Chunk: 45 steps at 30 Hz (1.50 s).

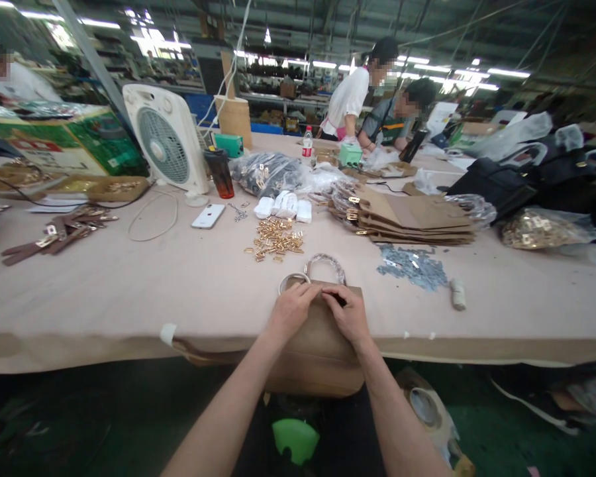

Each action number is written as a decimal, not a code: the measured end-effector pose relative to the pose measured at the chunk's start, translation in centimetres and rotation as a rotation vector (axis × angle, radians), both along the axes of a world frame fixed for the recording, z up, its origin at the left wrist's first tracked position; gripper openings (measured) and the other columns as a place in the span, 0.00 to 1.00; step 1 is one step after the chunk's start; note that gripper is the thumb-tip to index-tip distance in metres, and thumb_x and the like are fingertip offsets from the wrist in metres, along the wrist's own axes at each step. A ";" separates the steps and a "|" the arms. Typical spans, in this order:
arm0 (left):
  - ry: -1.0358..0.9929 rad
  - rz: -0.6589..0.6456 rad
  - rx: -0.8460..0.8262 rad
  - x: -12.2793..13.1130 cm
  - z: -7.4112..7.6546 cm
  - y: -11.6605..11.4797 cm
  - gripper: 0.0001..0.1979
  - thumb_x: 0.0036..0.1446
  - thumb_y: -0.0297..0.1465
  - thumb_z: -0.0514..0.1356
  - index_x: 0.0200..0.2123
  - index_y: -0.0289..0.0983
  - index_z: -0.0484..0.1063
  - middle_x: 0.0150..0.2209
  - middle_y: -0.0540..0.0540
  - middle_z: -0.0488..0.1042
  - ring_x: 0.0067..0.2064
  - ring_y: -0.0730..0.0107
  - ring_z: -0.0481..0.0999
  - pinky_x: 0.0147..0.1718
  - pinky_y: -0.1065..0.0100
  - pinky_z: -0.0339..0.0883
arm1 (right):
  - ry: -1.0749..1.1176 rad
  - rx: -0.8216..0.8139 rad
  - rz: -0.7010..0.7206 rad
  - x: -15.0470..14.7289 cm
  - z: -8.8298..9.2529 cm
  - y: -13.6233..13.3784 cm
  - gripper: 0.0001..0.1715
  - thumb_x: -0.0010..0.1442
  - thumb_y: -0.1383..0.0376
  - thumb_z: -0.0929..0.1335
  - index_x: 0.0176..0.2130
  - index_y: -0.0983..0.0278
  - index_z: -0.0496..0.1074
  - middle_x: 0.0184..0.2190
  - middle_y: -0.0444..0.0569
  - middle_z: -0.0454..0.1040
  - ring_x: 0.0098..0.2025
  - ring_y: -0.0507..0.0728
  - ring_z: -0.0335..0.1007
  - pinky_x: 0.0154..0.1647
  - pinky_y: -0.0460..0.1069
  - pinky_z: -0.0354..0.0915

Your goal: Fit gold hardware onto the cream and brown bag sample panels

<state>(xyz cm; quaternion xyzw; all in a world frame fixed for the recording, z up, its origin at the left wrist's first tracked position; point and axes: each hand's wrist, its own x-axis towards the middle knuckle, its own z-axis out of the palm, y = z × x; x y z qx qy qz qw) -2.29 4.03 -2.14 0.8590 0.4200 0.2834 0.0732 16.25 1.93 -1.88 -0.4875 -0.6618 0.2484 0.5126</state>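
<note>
A tan bag piece (318, 351) hangs over the near table edge, with wrapped handles (325, 262) lying on the table above it. My left hand (292, 310) and my right hand (346, 311) both press on its top edge, fingers curled and pinched together. A pile of small gold metal fittings (275, 240) lies just beyond the handles. Grey metal pieces (412, 265) are scattered to the right.
A stack of tan bag panels (407, 218), a white phone (208, 215), a white fan (166, 139), a dark tumbler (220, 173), brown straps (59, 232) and black bags (516, 179) lie on the long table (104, 291). Two people work at the far end; another sits far left.
</note>
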 end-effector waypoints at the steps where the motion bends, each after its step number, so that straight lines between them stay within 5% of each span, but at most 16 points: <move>1: -0.010 0.012 -0.010 0.0 0.0 0.0 0.16 0.72 0.28 0.51 0.59 0.42 0.71 0.49 0.44 0.78 0.48 0.63 0.75 0.48 0.62 0.71 | -0.009 -0.004 0.012 0.0 -0.1 0.0 0.08 0.66 0.64 0.69 0.42 0.58 0.80 0.42 0.48 0.82 0.45 0.59 0.78 0.53 0.56 0.72; 8: -0.061 0.106 -0.008 -0.1 0.3 -0.3 0.12 0.73 0.31 0.52 0.51 0.41 0.75 0.43 0.45 0.78 0.45 0.65 0.76 0.42 0.66 0.68 | -0.045 0.009 -0.014 0.2 -0.2 -0.1 0.25 0.61 0.61 0.75 0.57 0.58 0.74 0.53 0.54 0.75 0.46 0.60 0.76 0.48 0.55 0.75; 17: -0.013 0.074 0.017 0.1 0.7 -0.5 0.13 0.74 0.33 0.51 0.47 0.40 0.76 0.40 0.45 0.78 0.44 0.65 0.75 0.39 0.66 0.66 | -0.117 0.040 0.025 -0.1 0.1 -0.3 0.08 0.67 0.62 0.70 0.45 0.57 0.80 0.43 0.50 0.82 0.45 0.60 0.78 0.51 0.56 0.73; 31: -0.265 -0.015 -0.206 -1.0 1.6 -0.9 0.11 0.69 0.32 0.57 0.43 0.41 0.80 0.40 0.47 0.81 0.42 0.67 0.79 0.42 0.66 0.70 | -0.222 0.071 0.102 -0.3 0.3 -0.5 0.09 0.70 0.62 0.65 0.40 0.58 0.76 0.39 0.50 0.78 0.43 0.62 0.76 0.47 0.55 0.72; 45: -0.377 0.047 -0.204 -1.2 1.6 -1.6 0.10 0.66 0.34 0.60 0.40 0.44 0.83 0.37 0.46 0.83 0.38 0.66 0.80 0.40 0.65 0.71 | -0.291 0.176 0.079 0.2 -1.5 -0.4 0.09 0.70 0.62 0.64 0.43 0.55 0.75 0.41 0.51 0.79 0.44 0.63 0.78 0.46 0.57 0.75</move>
